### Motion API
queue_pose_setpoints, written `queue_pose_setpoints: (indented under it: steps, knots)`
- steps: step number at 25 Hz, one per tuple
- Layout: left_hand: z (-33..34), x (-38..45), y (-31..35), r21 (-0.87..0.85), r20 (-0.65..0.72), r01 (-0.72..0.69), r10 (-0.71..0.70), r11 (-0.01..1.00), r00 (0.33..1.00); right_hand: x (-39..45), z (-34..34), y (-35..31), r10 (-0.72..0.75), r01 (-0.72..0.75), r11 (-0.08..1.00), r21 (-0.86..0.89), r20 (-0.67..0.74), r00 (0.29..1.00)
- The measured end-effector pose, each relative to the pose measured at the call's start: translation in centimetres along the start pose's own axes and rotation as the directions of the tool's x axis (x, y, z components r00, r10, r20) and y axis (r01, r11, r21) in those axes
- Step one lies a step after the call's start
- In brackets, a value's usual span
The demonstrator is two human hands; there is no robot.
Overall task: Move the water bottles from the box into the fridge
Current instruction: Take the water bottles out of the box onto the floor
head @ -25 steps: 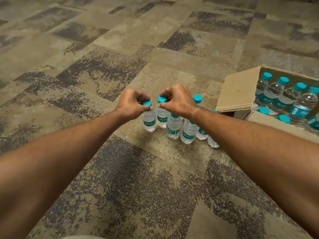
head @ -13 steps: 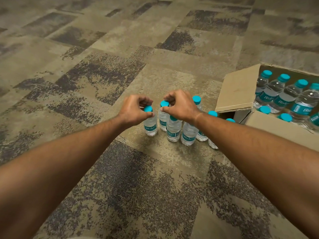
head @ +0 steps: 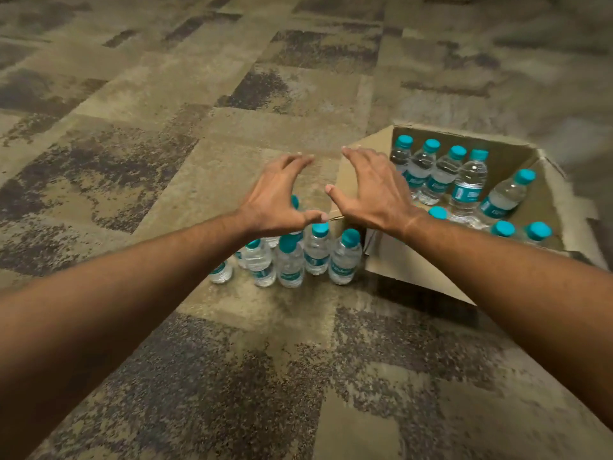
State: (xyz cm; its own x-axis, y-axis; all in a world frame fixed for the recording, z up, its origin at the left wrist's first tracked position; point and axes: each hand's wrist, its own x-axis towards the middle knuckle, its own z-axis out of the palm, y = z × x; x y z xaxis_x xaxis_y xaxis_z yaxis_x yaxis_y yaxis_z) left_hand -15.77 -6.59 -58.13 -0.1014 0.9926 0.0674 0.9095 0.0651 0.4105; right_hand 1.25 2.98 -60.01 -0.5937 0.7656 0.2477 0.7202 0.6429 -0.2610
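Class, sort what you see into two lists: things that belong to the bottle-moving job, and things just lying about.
Job: bottles on the floor; bottles in the box; cardboard box; left hand; right hand.
Lying about: nothing but the patterned carpet.

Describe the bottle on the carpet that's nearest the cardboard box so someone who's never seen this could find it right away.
Start at the open cardboard box on the carpet, holding water bottles. Beside its near corner stands a cluster of bottles on the floor. The one meant is the water bottle at the cluster's end closest to the box, upright, teal-capped, fully visible, unlike those partly hidden under the left hand.
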Motion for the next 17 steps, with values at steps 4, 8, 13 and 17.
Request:
queue_pose_setpoints:
  steps: [4,8,13,17]
  knots:
    - [3.2,3.5,5.8,-0.01,0.077,-0.146,0.146,0.989,0.986,-2.9,-2.4,5.4,0.087,-0.086,0.996,-0.036,0.028,0.996]
    - [6.3,5.6,10.0,-0.03,0.097,-0.199,0.201,0.98,0.975,-5.7,-4.0,10.2,0.181,-0.18,0.984,-0.012,0.083,0.98]
    - [8.2,8.2,13.0,-0.028,0.103,-0.193,0.195,0.981,0.975,-7.0,-4.4,13.6,0.231,-0.241,0.969,0.058,0.141,0.963]
    - [8.7,9.8,14.2,0.087,0.219,-0.149,0.127,0.985,0.967,-6.4,-4.6,14.0,0.239,-0.279,0.945,0.169,0.224,0.945]
